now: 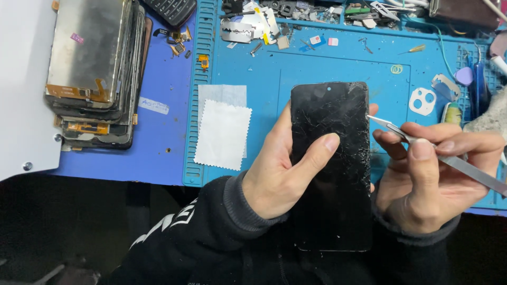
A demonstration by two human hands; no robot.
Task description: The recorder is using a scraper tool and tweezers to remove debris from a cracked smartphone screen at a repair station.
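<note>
A black smartphone with a badly cracked screen is held upright over the blue work mat. My left hand grips it from the left, thumb lying across the glass. My right hand pinches a thin metal pry tool, its tip touching the phone's right edge near the top.
A stack of removed phone screens sits at the far left. Two white wipes lie on the mat. A white camera-lens frame, small parts, blades and tools clutter the mat's far edge and right side.
</note>
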